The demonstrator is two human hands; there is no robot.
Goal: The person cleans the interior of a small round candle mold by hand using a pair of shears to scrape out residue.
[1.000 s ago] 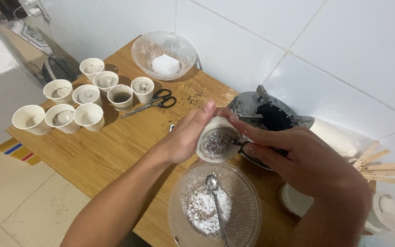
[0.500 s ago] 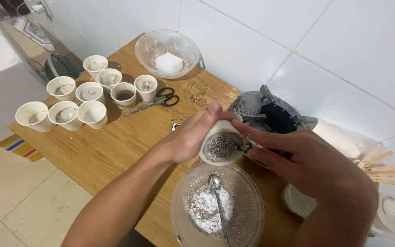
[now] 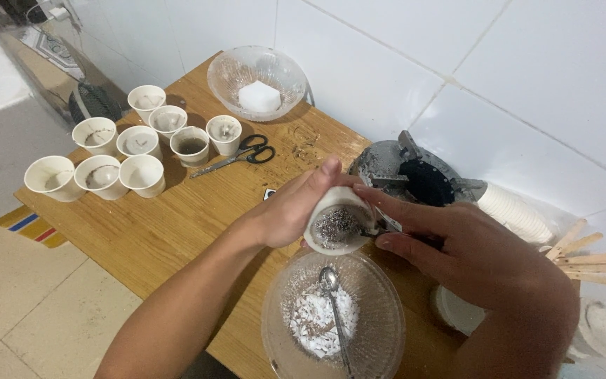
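Cup: small white paper cup (image 3: 337, 226) filled with dark speckled grains, tipped so its mouth faces the camera, held above the near edge of the wooden worktop (image 3: 177, 224).
Left hand: left hand (image 3: 292, 210) has its grip closed round the cup's side, thumb along the rim.
Right hand: right hand (image 3: 471, 256) has its fingers (image 3: 394, 210) at the cup's right rim, closed on a small metal tool whose kind cannot be made out.
Change: over the last second the cup has turned a little more toward the camera and the hands have crept slightly right; the grains show more fully, so work on the cup's filling seems to be under way.
Near: clear glass bowl (image 3: 333, 323) with white powder and a metal spoon (image 3: 334, 302), just below the cup, unmoved.
Middle: black-handled scissors (image 3: 236, 156); eight white paper cups (image 3: 129, 149) grouped at left, as before.
Far: second clear glass bowl (image 3: 257, 74) holding a white block; grey metal device (image 3: 415, 179); wooden sticks (image 3: 587, 253) at right.
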